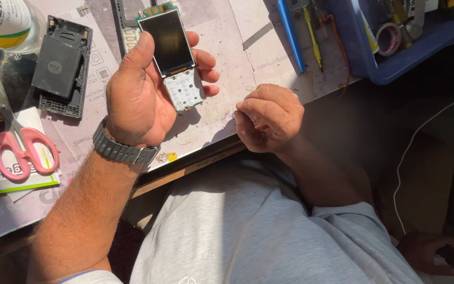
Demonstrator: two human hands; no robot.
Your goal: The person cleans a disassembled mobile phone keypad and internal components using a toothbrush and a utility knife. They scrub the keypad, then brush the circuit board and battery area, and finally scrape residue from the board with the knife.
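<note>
Black glass and white plastic make up the bare inside of a small phone with a dark screen and a pale keypad sheet (pixel 174 58), and it sits up off the worktop (pixel 222 42) in the left hand (pixel 143 89). The thumb presses one long side and the fingers (pixel 206 66) wrap round the other, so the grip is closed on the phone's edges and the screen faces up, I think so the person can look straight at it. A dark ridged watch band (pixel 122 150) goes round that wrist.

The right hand (pixel 266 118) is curled shut near the worktop's front edge, well apart from the phone. The fingertips pinch together, maybe on a tiny part, but I cannot see anything in there.

A black phone back shell with a flat battery in it (pixel 61 66) lies to the left, open side up. Pink-handled scissors (pixel 24 150) rest on a white and green booklet (pixel 22 181). A blue plastic tray (pixel 395 58) at the far right holds a roll of tape (pixel 388 38), and a yellow-handled screwdriver (pixel 312 34) lies beside it, all close by for easy reach.

The top of the phone board is cut off by the picture's edge. A clear bottle (pixel 6 23) in the corner is only half seen. Strong sun makes hard shadows, and the dark right side shows only a white cable (pixel 421 137). A small yellow bit (pixel 171 156) by the worktop's edge is too small to tell
</note>
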